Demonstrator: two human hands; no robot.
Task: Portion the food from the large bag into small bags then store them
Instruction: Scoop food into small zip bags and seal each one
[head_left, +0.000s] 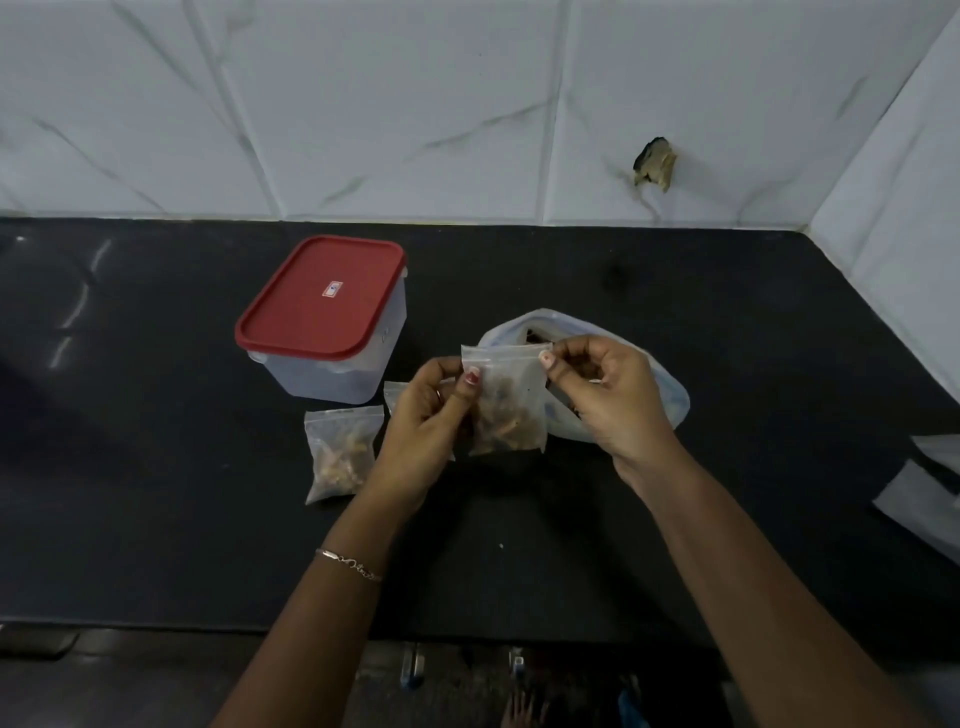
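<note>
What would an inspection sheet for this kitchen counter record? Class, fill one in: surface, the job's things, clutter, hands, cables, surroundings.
Surface: black counter, glossy, with a few pale specks.
Job's things: held small bag with brown food inside; large bag lying behind it; filled small bag lying flat to the left; another small bag mostly hidden behind the left hand; red-lidded container, lid on.
Clutter: pale sheets at the right edge, cannot tell what they are.
Hands: left hand and right hand each pinch a top corner of the held small bag.
Cables: nothing seen.
Surroundings: white marbled wall tiles with a broken hole.
</note>
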